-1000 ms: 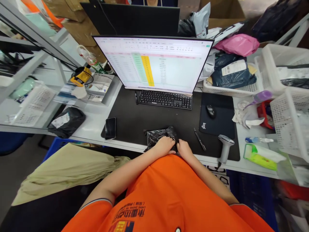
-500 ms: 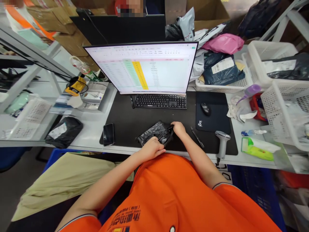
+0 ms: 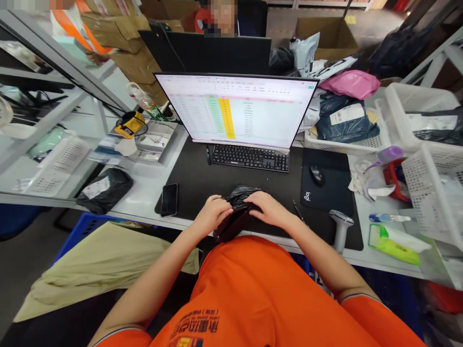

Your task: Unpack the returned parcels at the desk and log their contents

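Note:
A crumpled black plastic parcel bag [image 3: 236,212] lies at the near edge of the black desk mat [image 3: 197,180], partly hanging off the table toward my orange shirt. My left hand [image 3: 211,214] grips its left side with curled fingers. My right hand [image 3: 265,208] lies on top of its right side, fingers curled over the plastic. What is inside the bag does not show.
Behind are a keyboard [image 3: 249,157] and a monitor [image 3: 237,110] showing a spreadsheet. A phone [image 3: 169,199] lies left, a pen [image 3: 298,210], mouse [image 3: 317,175] and barcode scanner [image 3: 340,226] right. White baskets [image 3: 430,178] with parcels stand right. Another black parcel [image 3: 104,189] lies left. A person sits behind the monitor.
The bag lay spread on the mat with my right hand at its far corner; now both hands close on it, bunched up at the table's near edge.

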A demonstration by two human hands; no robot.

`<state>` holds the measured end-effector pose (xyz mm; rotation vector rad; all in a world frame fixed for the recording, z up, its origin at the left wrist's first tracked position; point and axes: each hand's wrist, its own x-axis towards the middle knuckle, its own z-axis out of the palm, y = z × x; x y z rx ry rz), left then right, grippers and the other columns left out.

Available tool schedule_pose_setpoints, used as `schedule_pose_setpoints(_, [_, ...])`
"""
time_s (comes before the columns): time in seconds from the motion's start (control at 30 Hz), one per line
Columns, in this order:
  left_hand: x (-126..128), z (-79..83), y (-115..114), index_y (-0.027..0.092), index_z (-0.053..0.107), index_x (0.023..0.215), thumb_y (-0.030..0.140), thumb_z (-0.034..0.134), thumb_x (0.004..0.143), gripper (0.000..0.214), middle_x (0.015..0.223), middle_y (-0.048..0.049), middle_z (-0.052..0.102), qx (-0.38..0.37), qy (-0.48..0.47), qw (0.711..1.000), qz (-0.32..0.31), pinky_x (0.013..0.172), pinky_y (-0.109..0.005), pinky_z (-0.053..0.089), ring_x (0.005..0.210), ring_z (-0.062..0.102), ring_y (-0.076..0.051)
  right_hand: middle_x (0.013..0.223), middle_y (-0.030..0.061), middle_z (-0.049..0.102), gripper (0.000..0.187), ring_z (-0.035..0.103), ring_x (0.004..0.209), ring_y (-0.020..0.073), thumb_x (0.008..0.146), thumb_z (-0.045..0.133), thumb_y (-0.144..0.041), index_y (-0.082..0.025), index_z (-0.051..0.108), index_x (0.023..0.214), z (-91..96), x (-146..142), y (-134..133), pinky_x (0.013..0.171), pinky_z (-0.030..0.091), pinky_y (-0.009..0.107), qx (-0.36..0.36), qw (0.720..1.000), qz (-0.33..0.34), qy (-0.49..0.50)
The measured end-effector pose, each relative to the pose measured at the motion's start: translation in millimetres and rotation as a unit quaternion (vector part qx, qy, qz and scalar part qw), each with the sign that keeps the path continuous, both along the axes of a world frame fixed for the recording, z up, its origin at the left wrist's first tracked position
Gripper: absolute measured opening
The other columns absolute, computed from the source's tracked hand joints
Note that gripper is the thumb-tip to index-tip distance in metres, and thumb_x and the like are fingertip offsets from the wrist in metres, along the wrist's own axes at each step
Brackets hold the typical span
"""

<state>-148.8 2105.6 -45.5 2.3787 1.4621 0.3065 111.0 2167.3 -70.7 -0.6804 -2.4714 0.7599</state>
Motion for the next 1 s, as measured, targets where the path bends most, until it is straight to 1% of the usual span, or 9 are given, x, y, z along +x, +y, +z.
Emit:
schedule_pose_setpoints(0.1, [4.0,-0.6,-0.3,0.021,0.062,0.084,0.033,0.040,0.102,0.030,0.081,0.0000,0.068,0.018,0.025,0.999,-0.014,0.105,-0.040,0.036,0.083,0.061,-0.017,0.112,0.0085,0.064,0.038,0.058,0.104,0.0235,0.082,0.077,-0.025,-0.022,0.059,0.116,-23.5,-6.2,-3.9,0.093,0.045,0.039,-0.017,0.999,-0.039,-0.011])
schedule_pose_setpoints(0.2, [-1.0,4.9,-0.2,0.021,0.062,0.084,0.031,0.040,0.102,0.031,0.082,-0.0001,0.069,0.026,0.034,0.999,-0.002,0.106,-0.042,0.036,0.084,0.062,-0.017,0.097,0.0037,0.064,0.028,0.058,0.091,0.0192,0.081,0.078,-0.030,-0.021,0.059,0.099,-41.1,-10.4,1.3,0.088,0.041,0.034,-0.033,0.995,-0.087,0.020])
schedule_pose_setpoints(0.27, [-4.5,11.1,-1.3,0.021,0.062,0.083,0.030,0.039,0.102,0.031,0.081,0.0000,0.069,0.027,0.040,0.999,0.013,0.108,-0.043,0.036,0.083,0.063,-0.017,0.081,-0.0008,0.062,0.027,0.055,0.079,0.0161,0.081,0.079,-0.034,-0.020,0.055,0.080,-44.4,-14.4,4.3,0.086,0.036,0.032,-0.028,0.995,-0.090,0.020])
schedule_pose_setpoints(0.4, [4.9,21.8,-8.4,0.020,0.063,0.097,0.040,0.054,0.096,0.022,0.093,-0.0043,0.069,0.071,0.080,0.994,0.020,0.108,-0.047,0.037,0.094,0.063,-0.022,0.058,-0.0070,0.048,0.051,0.040,0.060,0.0112,0.079,0.080,-0.036,-0.020,0.037,0.058,-34.3,-29.6,-1.4,0.073,0.031,0.027,-0.051,0.997,-0.061,0.021])
schedule_pose_setpoints(0.53, [25.8,16.8,-17.1,0.017,0.062,0.094,0.043,0.060,0.093,0.026,0.089,-0.0072,0.068,0.121,0.155,0.980,-0.016,0.074,-0.035,0.048,0.083,0.064,-0.023,0.052,-0.0075,0.043,0.058,0.035,0.056,0.0106,0.080,0.078,-0.042,-0.020,0.032,0.054,-13.2,-40.4,-13.0,0.065,0.029,0.026,-0.046,0.996,-0.062,0.055])
schedule_pose_setpoints(0.67, [30.9,19.5,-33.9,0.020,0.055,0.072,0.037,0.044,0.102,0.037,0.059,-0.0008,0.058,0.203,0.163,0.964,-0.060,0.049,-0.029,0.030,0.052,0.054,-0.016,0.051,-0.0064,0.049,0.054,0.033,0.051,0.0095,0.090,0.065,-0.054,-0.019,0.043,0.054,16.6,-25.6,-25.6,0.064,0.027,0.029,0.067,0.996,0.025,0.049])
schedule_pose_setpoints(0.8, [31.4,66.4,-67.3,0.021,0.049,0.066,0.043,0.038,0.104,0.045,0.055,0.0007,0.054,0.226,0.115,0.947,-0.197,0.048,-0.032,0.026,0.047,0.047,-0.016,0.050,-0.0050,0.049,0.052,0.032,0.049,0.0111,0.098,0.049,-0.055,-0.020,0.052,0.060,67.2,9.5,-50.3,0.065,0.026,0.031,0.203,0.958,0.198,0.035])
schedule_pose_setpoints(0.9, [30.2,112.5,-87.7,0.021,0.047,0.066,0.041,0.040,0.103,0.043,0.056,0.0016,0.052,0.193,0.087,0.949,-0.234,0.050,-0.033,0.027,0.048,0.045,-0.016,0.052,-0.0053,0.046,0.046,0.033,0.051,0.0120,0.100,0.050,-0.048,-0.021,0.052,0.063,111.2,37.1,-63.2,0.069,0.031,0.031,0.233,0.943,0.237,0.014])
schedule_pose_setpoints(1.0, [20.9,143.3,-94.6,0.021,0.046,0.064,0.038,0.036,0.105,0.045,0.056,0.0013,0.051,0.155,0.057,0.960,-0.226,0.051,-0.033,0.028,0.049,0.043,-0.015,0.056,-0.0058,0.045,0.042,0.034,0.054,0.0116,0.101,0.051,-0.040,-0.021,0.049,0.064,136.1,62.7,-58.0,0.076,0.035,0.030,0.201,0.949,0.241,0.007])
